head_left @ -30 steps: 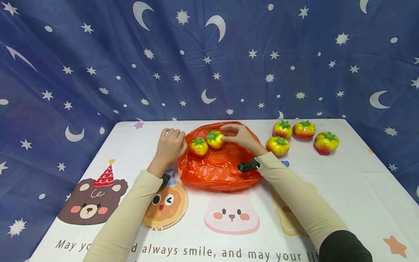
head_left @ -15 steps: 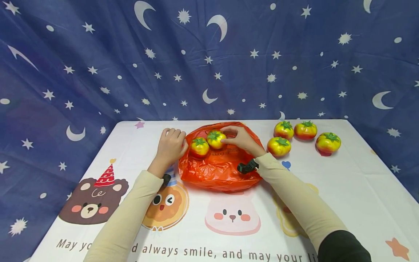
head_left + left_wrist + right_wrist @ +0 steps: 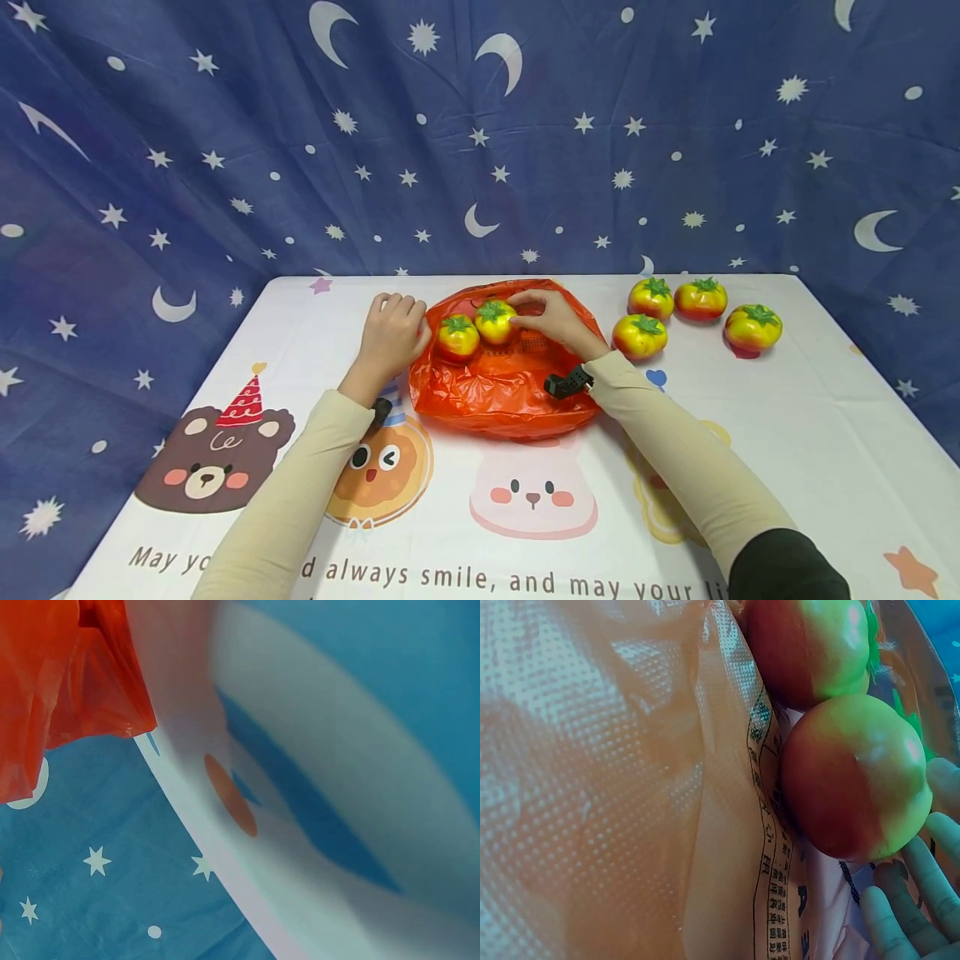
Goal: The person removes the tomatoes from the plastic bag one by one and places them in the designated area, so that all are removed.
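A red plastic bag [image 3: 495,400] lies spread on the table with its mouth facing up. Two yellow-and-red tomatoes with green leafy tops sit side by side in it, the left tomato [image 3: 457,337] and the right tomato [image 3: 495,322]. My left hand [image 3: 392,337] has curled fingers and grips the bag's left edge; in the left wrist view the bag [image 3: 75,682] hangs at upper left. My right hand [image 3: 551,319] is over the bag, fingers apart, fingertips touching the right tomato's side. In the right wrist view these fingers [image 3: 926,881] are loosely spread beside that tomato [image 3: 855,780].
Several more tomatoes stand right of the bag: a front one [image 3: 639,337], two at the back, and one at far right [image 3: 753,328]. The table [image 3: 825,467] has a white printed cloth. A blue starry curtain [image 3: 375,133] rises behind its back edge.
The head view has shifted slightly. My right fingertips have eased a little on the right tomato's side. The left hand keeps its place on the bag's edge.
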Demonstrator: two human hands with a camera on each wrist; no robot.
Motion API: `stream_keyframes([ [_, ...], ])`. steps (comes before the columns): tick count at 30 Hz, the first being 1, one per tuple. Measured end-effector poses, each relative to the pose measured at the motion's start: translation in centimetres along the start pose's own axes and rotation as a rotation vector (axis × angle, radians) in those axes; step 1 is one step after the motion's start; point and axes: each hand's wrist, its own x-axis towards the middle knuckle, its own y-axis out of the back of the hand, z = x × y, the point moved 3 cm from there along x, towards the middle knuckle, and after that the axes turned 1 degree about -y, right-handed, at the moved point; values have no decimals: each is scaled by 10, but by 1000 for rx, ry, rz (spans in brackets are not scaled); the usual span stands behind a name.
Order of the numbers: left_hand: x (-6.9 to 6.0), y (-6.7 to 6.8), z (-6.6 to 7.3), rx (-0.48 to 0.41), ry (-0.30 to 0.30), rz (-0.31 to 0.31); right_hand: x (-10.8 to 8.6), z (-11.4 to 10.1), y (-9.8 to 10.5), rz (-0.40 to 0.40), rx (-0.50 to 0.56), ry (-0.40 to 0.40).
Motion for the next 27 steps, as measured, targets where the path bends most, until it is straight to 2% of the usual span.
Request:
stream_keyframes([
  [6, 0, 0, 0, -6, 5, -8, 0, 3, 1, 4, -21, -23],
  [11, 0, 0, 0, -5, 10, -17, 1, 5, 0, -4, -14, -8],
  [20, 0, 0, -1, -8, 9, -20, 3, 6, -3, -64, -9, 26],
  [27, 0, 2, 0, -9, 6, -11, 3, 6, -4, -85, -16, 10],
])
